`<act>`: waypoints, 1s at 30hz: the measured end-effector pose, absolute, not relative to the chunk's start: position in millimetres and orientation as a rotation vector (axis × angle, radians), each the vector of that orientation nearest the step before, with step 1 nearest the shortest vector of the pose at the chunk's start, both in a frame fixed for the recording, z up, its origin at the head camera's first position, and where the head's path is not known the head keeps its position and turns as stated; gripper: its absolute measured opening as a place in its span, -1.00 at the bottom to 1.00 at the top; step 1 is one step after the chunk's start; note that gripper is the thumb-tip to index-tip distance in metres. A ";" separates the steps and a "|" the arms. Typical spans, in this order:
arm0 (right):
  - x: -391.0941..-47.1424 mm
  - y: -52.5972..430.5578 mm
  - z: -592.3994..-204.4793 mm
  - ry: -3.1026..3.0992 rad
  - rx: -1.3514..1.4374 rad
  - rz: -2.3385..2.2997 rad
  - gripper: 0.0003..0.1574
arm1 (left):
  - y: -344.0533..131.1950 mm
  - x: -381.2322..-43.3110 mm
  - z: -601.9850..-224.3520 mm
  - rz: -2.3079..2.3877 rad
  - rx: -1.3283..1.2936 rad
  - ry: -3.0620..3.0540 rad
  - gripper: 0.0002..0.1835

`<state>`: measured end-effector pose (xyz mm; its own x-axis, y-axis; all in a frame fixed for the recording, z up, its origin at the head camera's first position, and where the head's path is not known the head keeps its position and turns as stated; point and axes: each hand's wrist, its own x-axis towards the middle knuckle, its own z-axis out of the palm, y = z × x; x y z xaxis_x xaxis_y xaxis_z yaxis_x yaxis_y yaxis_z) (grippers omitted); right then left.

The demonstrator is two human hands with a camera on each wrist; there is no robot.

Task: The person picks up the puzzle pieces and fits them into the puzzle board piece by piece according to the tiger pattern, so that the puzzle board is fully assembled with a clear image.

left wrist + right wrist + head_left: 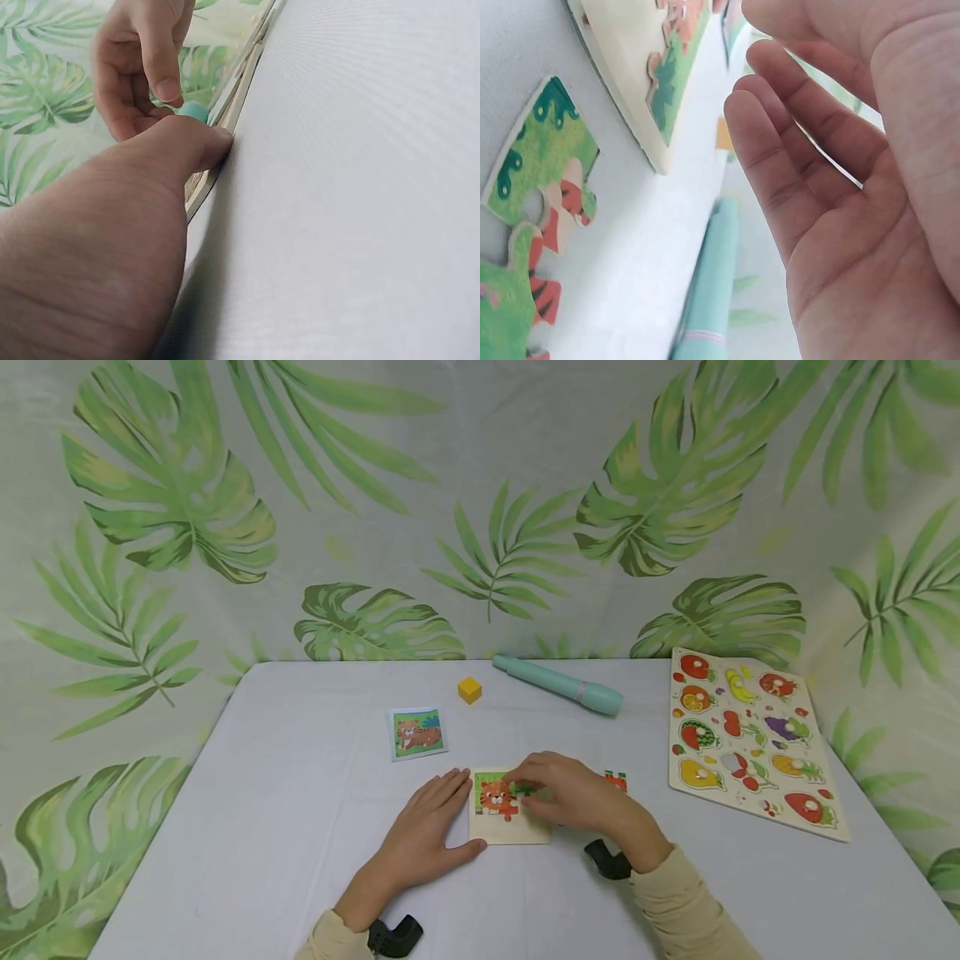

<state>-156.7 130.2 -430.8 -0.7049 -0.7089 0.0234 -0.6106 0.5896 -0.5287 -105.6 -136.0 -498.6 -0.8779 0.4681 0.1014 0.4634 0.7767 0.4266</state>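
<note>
Right hand [566, 789]: biggest thing in the right wrist cam; fingers loosely bent, smallish gap to the thumb, nothing visible in the grip. They're over the upper right of the puzzle board.
Left hand [423, 831]: fingers pretty much straight, lying on the desk [247, 827] by the board's left edge, thumb touching its lower left corner. Looks like it's steadying things.
Puzzle board [517, 833]: flat on the desk, between the two hands.
Done so far: tiger face [495, 795] is in, plus green along the top and a bit of red body. I'd call it roughly half.
Left to do: lower part is bare wood. At least two loose pieces, a leafy green one [536, 142] and one with a pink flower [502, 307], lie to the right, picture side up.
Which way it points: board's about square, so no real long axis. Edges run close to the desk's; tiger's ears point away from the person.
Picture card [417, 732]: beyond the left hand, slightly turned, whole tiger showing, head on the left.
Farther out: yellow cube [469, 690], teal tube-shaped thing [558, 683] lying slantwise, fruit board [757, 743] way off right.
</note>
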 end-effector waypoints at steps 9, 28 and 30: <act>-154.1 140.4 -424.5 2.675 -1.119 -0.750 -0.59 | -136.1 -105.1 -499.0 0.714 0.771 2.952 -0.01; -151.6 166.8 -423.5 2.709 -1.041 -0.782 -0.58 | -135.8 -105.8 -498.4 0.708 0.761 2.933 -0.02; -151.6 169.7 -423.9 2.718 -1.034 -0.784 -0.57 | -135.6 -105.9 -498.4 0.706 0.758 2.932 -0.02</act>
<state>-151.6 169.7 -423.9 -0.7567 -0.6509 0.0610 -0.5834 0.6303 -0.5121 -105.9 -135.6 -498.4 -0.8806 0.4669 0.0806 0.4524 0.7780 0.4359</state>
